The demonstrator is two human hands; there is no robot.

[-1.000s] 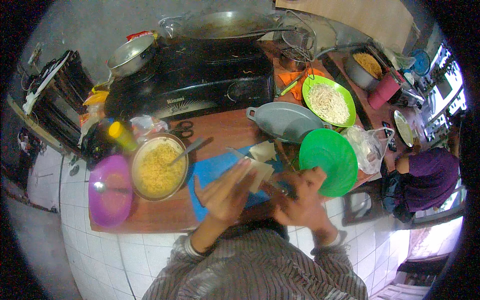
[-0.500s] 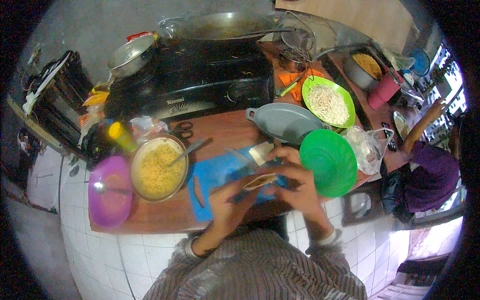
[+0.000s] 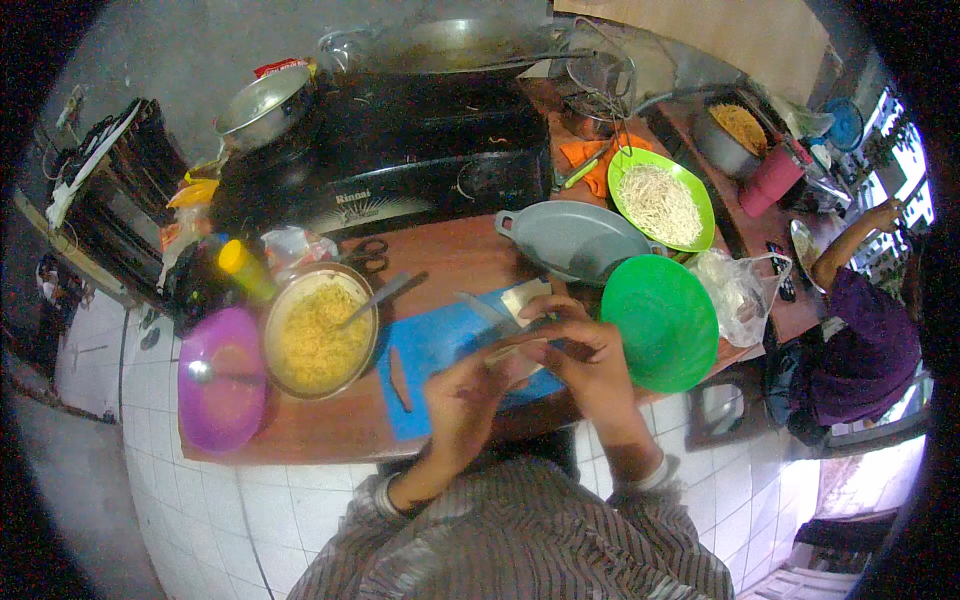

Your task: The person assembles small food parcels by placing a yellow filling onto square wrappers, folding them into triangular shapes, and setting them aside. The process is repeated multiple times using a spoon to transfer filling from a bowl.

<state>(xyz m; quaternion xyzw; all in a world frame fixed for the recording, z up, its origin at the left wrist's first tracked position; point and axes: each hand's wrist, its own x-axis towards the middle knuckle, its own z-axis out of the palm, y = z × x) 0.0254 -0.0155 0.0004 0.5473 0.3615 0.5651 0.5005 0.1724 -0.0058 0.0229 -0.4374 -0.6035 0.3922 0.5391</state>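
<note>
My left hand (image 3: 463, 392) and my right hand (image 3: 587, 352) are raised over the blue cutting board (image 3: 430, 345), fingertips meeting. Both grip a small pale dough wrapper (image 3: 517, 366), folded over and mostly hidden by the fingers. Beyond my right fingertips lies a stack of pale wrapper sheets (image 3: 524, 298) on the board. A knife (image 3: 484, 306) rests beside that stack. To the left is a bowl of yellow filling (image 3: 318, 335) with a spoon (image 3: 375, 299) standing in it. Just right of my right hand sits a green plate (image 3: 660, 325).
A purple bowl (image 3: 220, 425) sits at the left edge. Behind the board are a grey oval pan (image 3: 572, 243), a lime plate of white shreds (image 3: 658, 200) and a black stove (image 3: 420, 185) bearing a wok (image 3: 450, 45). Another person (image 3: 860, 340) is at the right.
The wrapper has tilted, so its brownish opening no longer shows. My fingers have drawn closer around it. The other person's arm has shifted slightly at the right.
</note>
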